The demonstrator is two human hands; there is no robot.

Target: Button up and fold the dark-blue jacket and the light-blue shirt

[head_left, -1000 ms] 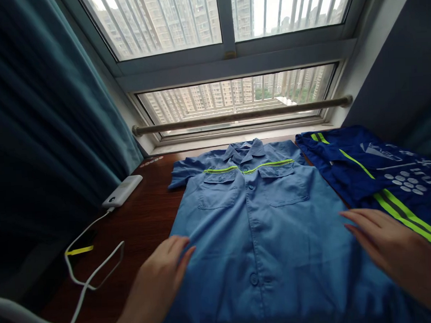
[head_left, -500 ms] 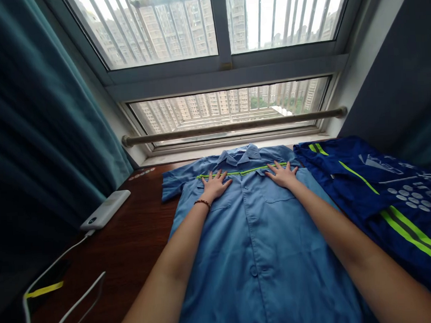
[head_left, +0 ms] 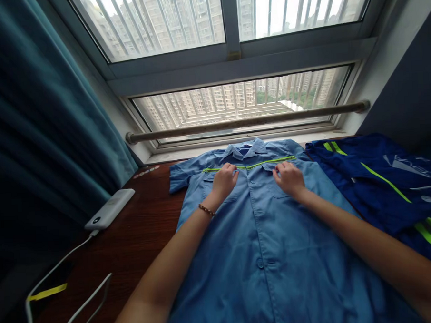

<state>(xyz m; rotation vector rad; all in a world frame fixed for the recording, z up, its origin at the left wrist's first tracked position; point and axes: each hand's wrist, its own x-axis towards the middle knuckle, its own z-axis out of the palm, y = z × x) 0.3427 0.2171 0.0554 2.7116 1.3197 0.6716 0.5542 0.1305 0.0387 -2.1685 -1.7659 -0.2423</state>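
Note:
A light blue short-sleeved button-front shirt (head_left: 237, 246) lies spread face up, collar toward the window. A yellow-green stripe crosses its chest, above two flapped pockets. Over the chest pocket on the left, my left hand (head_left: 225, 182), with a beaded bracelet at the wrist, has its fingers curled in. My right hand (head_left: 289, 178) is at the other chest pocket, close to its flap, fingers likewise curled. I see nothing in either hand, and the cloth beneath looks flat. Whether the fingertips touch the shirt is hard to make out.
Right of the shirt lies a dark blue garment (head_left: 370, 193) with yellow-green stripes. A white power bank (head_left: 110, 209) with a white cable (head_left: 59, 261) rests on the dark wooden surface (head_left: 147, 245). Behind are a metal rail (head_left: 249, 123) and window; a teal curtain (head_left: 56, 106) hangs left.
Both hands were spread flat on the shirt's chest; now their fingers are curled in, and they look raised off the cloth. The camera view has shifted slightly. The shirt lies as before.

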